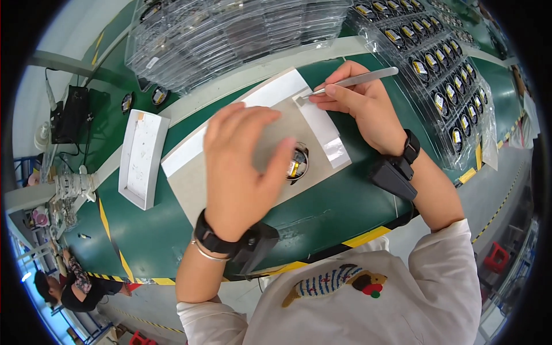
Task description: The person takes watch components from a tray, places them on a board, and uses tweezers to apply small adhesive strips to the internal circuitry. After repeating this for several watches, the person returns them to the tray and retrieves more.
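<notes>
My right hand [359, 106] grips a pair of metal tweezers [368, 76]. Their tips meet a small grey piece at the top of a white strip [317, 123] along the right side of a grey-brown board [195, 187]. My left hand [241, 158], fingers spread and slightly blurred, hovers over the board and holds nothing. Beside its thumb lies a round black watch-like part [299, 165] with a yellow label, partly hidden by the hand. A broad white band [270, 92] runs along the board's far edge. Both wrists wear black straps with dark devices.
A shallow white box [142, 158] stands on the green table [310, 230] to the left. Stacked clear plastic trays [241, 43] rise at the back. On the right, another tray [428, 92] holds several round parts. Two more parts lie back left. A person [72, 284] sits far left.
</notes>
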